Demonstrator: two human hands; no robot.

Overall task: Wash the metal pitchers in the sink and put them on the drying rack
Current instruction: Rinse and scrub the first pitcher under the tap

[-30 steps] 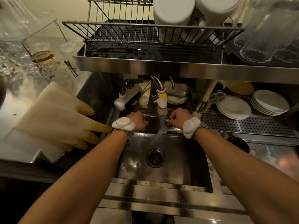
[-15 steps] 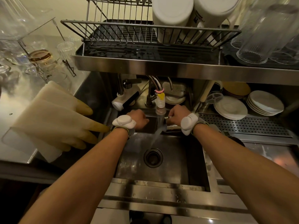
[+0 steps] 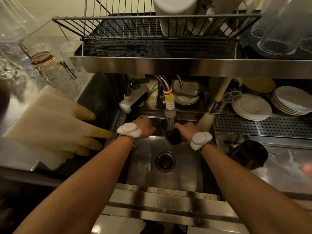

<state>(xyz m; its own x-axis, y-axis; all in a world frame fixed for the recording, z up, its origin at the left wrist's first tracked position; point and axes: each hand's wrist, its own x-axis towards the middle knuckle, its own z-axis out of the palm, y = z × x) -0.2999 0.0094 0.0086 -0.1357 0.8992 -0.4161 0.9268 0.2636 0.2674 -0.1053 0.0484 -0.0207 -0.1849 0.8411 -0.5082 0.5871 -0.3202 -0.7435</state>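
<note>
A small dark metal pitcher (image 3: 172, 136) is held tilted right under the faucet spout (image 3: 169, 107), above the steel sink (image 3: 185, 168). My right hand (image 3: 186, 132) grips it from the right side. My left hand (image 3: 144, 127) hovers a little to the left of the pitcher, near the sink's back wall, with its fingers curled away from view. A second metal pitcher (image 3: 248, 154) stands on the counter to the right of the sink. The wire drying rack (image 3: 121, 29) sits on the shelf above the sink.
White containers (image 3: 175, 12) and glasses (image 3: 278, 36) fill the rack's right side. Rubber gloves (image 3: 55, 125) lie on the left counter, beside glassware (image 3: 40, 59). Stacked plates (image 3: 251, 107) and a bottle brush (image 3: 205, 122) sit behind the perforated drain board at right.
My right hand has raised the pitcher up to the spout, so it now shows clearly. My left hand has come away to the left. The view has shifted slightly.
</note>
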